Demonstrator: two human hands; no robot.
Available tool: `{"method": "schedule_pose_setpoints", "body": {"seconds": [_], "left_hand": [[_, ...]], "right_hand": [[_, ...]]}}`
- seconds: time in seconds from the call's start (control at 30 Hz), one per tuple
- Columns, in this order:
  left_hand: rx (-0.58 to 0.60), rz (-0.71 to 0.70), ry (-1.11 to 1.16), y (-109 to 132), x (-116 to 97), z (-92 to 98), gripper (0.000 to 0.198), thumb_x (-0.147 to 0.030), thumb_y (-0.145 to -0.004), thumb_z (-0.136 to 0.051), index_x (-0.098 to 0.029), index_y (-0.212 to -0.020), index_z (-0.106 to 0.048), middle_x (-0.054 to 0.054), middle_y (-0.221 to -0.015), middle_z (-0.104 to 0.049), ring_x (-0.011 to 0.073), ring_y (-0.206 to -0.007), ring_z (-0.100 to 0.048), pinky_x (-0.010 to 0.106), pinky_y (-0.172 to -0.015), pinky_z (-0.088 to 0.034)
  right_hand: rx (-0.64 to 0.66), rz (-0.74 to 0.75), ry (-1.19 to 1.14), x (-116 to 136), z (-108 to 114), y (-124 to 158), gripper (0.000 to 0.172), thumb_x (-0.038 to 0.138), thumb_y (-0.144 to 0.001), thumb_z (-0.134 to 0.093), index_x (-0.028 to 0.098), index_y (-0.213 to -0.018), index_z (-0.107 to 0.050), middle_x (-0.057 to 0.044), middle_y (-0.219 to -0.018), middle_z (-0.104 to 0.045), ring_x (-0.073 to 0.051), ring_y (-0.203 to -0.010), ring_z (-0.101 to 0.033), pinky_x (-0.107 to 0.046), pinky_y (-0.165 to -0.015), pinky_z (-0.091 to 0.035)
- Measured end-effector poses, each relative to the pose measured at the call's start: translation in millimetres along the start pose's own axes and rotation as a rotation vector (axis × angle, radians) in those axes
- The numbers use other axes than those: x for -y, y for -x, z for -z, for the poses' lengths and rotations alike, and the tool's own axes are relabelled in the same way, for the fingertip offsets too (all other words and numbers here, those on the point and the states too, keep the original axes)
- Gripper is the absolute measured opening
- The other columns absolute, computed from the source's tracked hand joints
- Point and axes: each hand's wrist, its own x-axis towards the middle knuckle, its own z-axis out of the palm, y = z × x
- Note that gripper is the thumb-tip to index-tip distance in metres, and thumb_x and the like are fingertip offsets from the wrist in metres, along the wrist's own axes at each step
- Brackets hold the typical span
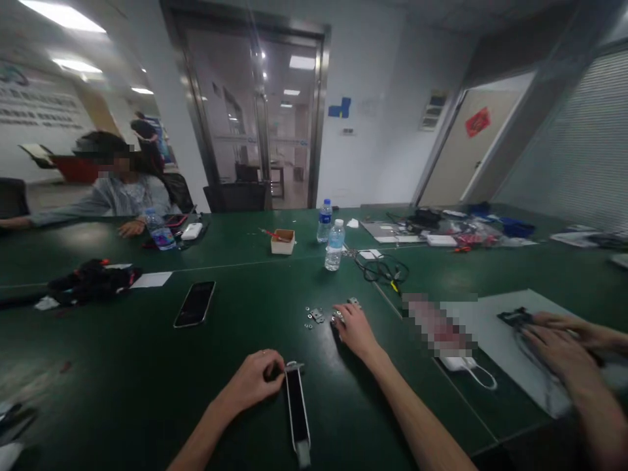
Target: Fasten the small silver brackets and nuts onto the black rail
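The tabletop (235,314) is smooth and softly glossy. Toward its near edge, the slim bar (297,409) looks metal-rimmed, though blurred.

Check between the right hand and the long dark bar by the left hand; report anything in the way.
Nothing visible: only green tabletop lies between the right hand and the long dark bar. The loose metal parts lie farther off, beyond that path.

Ok so the table (147,379) is dark green, the strip (297,405) at six o'clock is black with whitish edges, and the door sign (477,122) around two is red.
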Motion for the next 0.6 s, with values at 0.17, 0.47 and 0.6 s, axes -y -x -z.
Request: {"method": "schedule_pose_setpoints", "body": {"seconds": [0.17, 0.47, 0.6], "left_hand": [[0.006, -0.023, -0.023, -4, 9, -2.7, 0.015, -0.020, -0.081, -0.056, -0.017, -0.092, -0.066, 0.001, -0.083, -0.061, 0.0153, -0.071, -0.055, 0.023, -0.064, -0.045], [0.034, -0.045, -0.010, -6, 26, -9.2, 0.017, -0.023, -0.085, -0.053, -0.019, -0.096, -0.066, 0.000, -0.088, -0.063, 0.0148, -0.073, -0.056, 0.023, -0.067, -0.045], [0.029, -0.048, 0.013, -8, 35, -12.9, 0.017, -0.023, -0.086, -0.054, -0.020, -0.096, -0.066, 0.000, -0.090, -0.065, 0.0139, -0.072, -0.055, 0.021, -0.065, -0.045]], "right_hand": [[-0.005, -0.086, -0.043, -4, 2, -5, 0.028, 0.010, -0.090, -0.045, 0.019, -0.106, -0.066, -0.008, -0.103, -0.069, -0.020, -0.096, -0.063, -0.030, -0.088, -0.047], [-0.101, -0.273, 0.022, -16, 41, 4, 0.027, 0.030, -0.090, -0.049, 0.016, -0.110, -0.062, -0.010, -0.102, -0.068, -0.023, -0.096, -0.062, -0.032, -0.087, -0.044], [-0.124, -0.579, 0.274, -57, 89, 23, 0.057, 0.042, -0.080, -0.060, 0.012, -0.127, -0.048, -0.020, -0.121, -0.056, -0.034, -0.113, -0.050, -0.043, -0.093, -0.038]]}}
